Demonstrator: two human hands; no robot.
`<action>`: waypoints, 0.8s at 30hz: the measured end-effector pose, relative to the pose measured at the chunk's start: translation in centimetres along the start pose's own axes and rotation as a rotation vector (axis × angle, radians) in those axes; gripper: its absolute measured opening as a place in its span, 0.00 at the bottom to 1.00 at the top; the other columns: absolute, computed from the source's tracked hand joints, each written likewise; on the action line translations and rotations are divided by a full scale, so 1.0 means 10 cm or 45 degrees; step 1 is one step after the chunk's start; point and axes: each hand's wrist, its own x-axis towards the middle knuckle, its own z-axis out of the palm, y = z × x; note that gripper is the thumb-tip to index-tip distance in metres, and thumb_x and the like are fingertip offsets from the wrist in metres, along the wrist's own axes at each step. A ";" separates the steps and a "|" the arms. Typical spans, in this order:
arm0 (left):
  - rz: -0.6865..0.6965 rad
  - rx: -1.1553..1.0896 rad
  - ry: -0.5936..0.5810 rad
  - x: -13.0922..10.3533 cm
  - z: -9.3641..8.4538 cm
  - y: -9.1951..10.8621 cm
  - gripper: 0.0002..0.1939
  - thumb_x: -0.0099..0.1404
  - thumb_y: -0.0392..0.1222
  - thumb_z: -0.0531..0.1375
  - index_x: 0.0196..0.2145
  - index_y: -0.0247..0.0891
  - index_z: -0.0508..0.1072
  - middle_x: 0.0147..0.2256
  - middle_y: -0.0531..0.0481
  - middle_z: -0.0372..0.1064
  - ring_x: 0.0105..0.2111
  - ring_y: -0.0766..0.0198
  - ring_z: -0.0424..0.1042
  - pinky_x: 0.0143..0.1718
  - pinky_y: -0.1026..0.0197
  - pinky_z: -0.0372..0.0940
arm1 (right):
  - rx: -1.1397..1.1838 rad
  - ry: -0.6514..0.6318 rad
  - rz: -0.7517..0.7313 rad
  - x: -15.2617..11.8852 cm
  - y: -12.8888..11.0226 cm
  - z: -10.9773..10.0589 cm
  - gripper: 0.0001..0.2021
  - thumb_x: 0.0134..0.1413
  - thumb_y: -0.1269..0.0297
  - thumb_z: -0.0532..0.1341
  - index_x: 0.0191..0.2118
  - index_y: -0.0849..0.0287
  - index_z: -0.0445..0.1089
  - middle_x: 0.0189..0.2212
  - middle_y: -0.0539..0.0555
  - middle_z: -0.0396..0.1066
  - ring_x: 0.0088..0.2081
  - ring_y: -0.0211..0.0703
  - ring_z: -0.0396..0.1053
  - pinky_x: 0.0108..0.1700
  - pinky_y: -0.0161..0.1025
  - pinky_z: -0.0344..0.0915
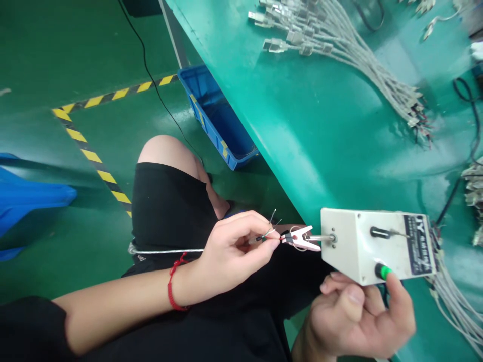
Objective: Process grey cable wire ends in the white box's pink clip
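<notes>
My left hand [237, 246], a red braided bracelet at its wrist, pinches the stripped end of a cable [169, 250] between thumb and fingers. Loose thin wires [272, 223] fan up past the fingertips; a red one runs toward the clip. A pale pink spring clip [302, 238] with dark tape on its jaws sits on the metal shaft of a cream-coloured box machine [345, 246], just right of these fingers. My right hand [362, 317] is below the machine, palm up, its fingers apart and partly curled. One fingertip touches the green button [385, 272].
A bundle of grey cables with USB plugs [320, 35] lies on the green table [302, 125]. More cables [456, 306] lie right of the machine. A blue bin [211, 130] stands beside the table edge. Black cords [471, 100] run along the right.
</notes>
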 end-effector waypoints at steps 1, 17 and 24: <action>-0.003 -0.002 -0.001 -0.01 0.00 -0.01 0.05 0.64 0.29 0.67 0.37 0.36 0.79 0.32 0.48 0.75 0.27 0.67 0.71 0.24 0.66 0.63 | -0.003 0.003 0.003 0.00 0.00 0.00 0.22 0.57 0.65 0.68 0.57 0.59 0.74 0.26 0.52 0.71 0.21 0.43 0.66 0.20 0.43 0.64; -0.109 -0.131 0.067 -0.07 -0.02 -0.01 0.03 0.66 0.31 0.67 0.38 0.36 0.79 0.32 0.48 0.72 0.27 0.68 0.68 0.24 0.66 0.61 | 0.144 0.048 -0.074 -0.10 0.07 -0.07 0.27 0.55 0.71 0.67 0.61 0.53 0.71 0.30 0.50 0.73 0.23 0.42 0.66 0.22 0.44 0.68; 0.018 -0.058 0.013 -0.12 -0.06 0.08 0.06 0.64 0.29 0.66 0.37 0.37 0.78 0.33 0.48 0.74 0.29 0.66 0.72 0.26 0.65 0.64 | 0.231 -0.216 0.166 -0.29 -0.28 0.02 0.08 0.57 0.71 0.67 0.42 0.57 0.78 0.28 0.52 0.74 0.24 0.43 0.69 0.23 0.43 0.68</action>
